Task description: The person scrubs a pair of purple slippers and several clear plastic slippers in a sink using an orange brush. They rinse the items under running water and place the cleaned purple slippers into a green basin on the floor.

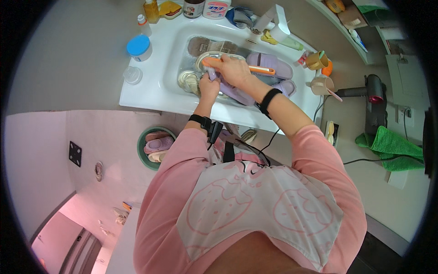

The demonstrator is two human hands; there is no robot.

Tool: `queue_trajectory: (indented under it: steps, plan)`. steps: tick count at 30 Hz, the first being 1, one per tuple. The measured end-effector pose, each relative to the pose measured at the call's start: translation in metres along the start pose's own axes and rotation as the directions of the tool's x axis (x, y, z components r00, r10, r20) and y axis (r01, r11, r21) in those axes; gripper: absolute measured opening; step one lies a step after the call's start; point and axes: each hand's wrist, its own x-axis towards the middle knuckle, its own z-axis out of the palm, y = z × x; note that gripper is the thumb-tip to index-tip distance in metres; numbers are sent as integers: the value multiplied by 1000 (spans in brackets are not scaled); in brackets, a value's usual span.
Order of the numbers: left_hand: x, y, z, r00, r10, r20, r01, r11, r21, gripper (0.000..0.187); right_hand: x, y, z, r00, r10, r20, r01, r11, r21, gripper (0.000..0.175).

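My right hand (235, 70) is closed around an orange-handled scrub brush (261, 70), its head against a lilac slipper (236, 94). My left hand (209, 87) grips that slipper at its near left end. Both hands are over the white washbasin (171, 65), which holds water. Around them in the basin lie a brownish pair of soles (212, 46) at the back, pale footwear (189, 81) at the left, and another lilac slipper (270, 64) with a broad strap at the right. The exact shape of the footwear under my hands is partly hidden.
A blue-lidded jar (138, 46) and a small clear container (132, 75) stand on the left rim. Bottles line the back beside a white faucet (272, 24). Cups (322, 85) and a hair dryer (373, 89) are at the right. A green basin (140, 150) on the floor holds shoes.
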Motion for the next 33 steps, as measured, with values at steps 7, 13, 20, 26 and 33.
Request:
queue_trajectory:
  steps: [7, 13, 20, 26, 33]
  plan:
    - [0, -1, 0, 997, -53, -59, 61, 987, 151, 28, 2, 3, 4, 984, -25, 177, 22, 1000, 19, 53]
    - [-1, 0, -3, 999, 47, -14, -41, 948, 317, 32, 12, 0, 4, 992, 51, 118, -44, 997, -57, 56]
    - [2, -3, 1, 997, -77, -22, 80, 983, 167, 31, 13, -1, 10, 906, 44, 422, -13, 997, -77, 48]
    - [2, -3, 0, 999, 17, -43, -3, 951, 309, 29, 10, 1, 8, 968, 70, 239, -68, 998, -19, 48]
    - [2, -1, 1, 1000, -18, -12, 20, 973, 229, 30, 4, 6, 12, 928, 0, 372, 48, 992, -120, 50]
